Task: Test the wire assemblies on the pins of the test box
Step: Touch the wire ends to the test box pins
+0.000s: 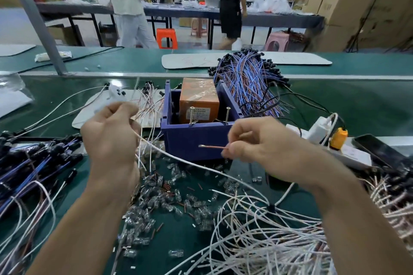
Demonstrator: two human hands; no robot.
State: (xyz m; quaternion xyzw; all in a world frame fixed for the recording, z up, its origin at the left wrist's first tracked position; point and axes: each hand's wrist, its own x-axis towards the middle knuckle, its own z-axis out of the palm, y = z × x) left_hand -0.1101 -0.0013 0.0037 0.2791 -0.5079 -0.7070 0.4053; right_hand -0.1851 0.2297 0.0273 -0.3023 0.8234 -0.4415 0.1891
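Blue test box [185, 140] ringed by wire heaps [250, 82], left hand [111, 136] gripping white wire [178, 159], right hand [263, 147] pinching reddish wire [212, 146]

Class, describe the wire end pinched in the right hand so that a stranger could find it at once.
Find the dark blue box in the middle of the green bench. Just in front of its near wall, the right hand pinches a short wire end that points left. Unlike the white wires around it, it is copper-red, straight, and tipped with pale metal.
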